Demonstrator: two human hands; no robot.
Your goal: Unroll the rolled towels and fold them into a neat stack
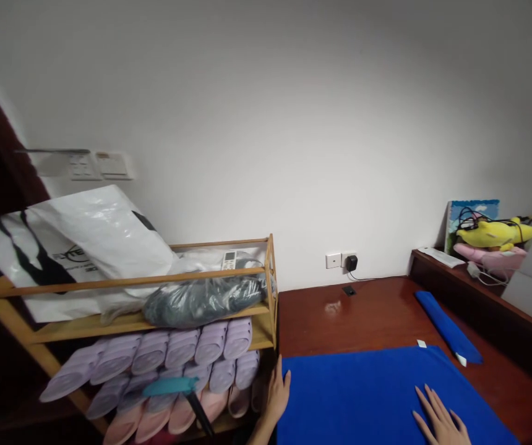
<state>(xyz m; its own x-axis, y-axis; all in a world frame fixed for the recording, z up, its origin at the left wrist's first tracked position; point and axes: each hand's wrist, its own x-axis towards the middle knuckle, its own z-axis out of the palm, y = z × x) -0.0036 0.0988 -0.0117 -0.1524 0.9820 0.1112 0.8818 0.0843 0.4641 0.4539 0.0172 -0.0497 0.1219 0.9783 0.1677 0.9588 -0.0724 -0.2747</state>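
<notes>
A bright blue cloth (349,395) lies spread over the reddish-brown tabletop, a small white tag at its far edge. My right hand (442,420) rests flat on the cloth with its fingers spread. At the cloth's left edge, by the side of the table, is my left hand (277,393), its fingers stretched out and the thumb apart. Neither hand holds anything. Beyond the right hand a second blue cloth (446,324), folded into a narrow strip with a white tag, lies on the table.
A wooden rack (154,281) on the left bears purple slippers (177,349), pink slippers (148,420), a white bag (108,241) and a remote (229,260). A plug (351,263) sits in the wall. The raised ledge (470,284) at right carries a yellow plush toy (493,235).
</notes>
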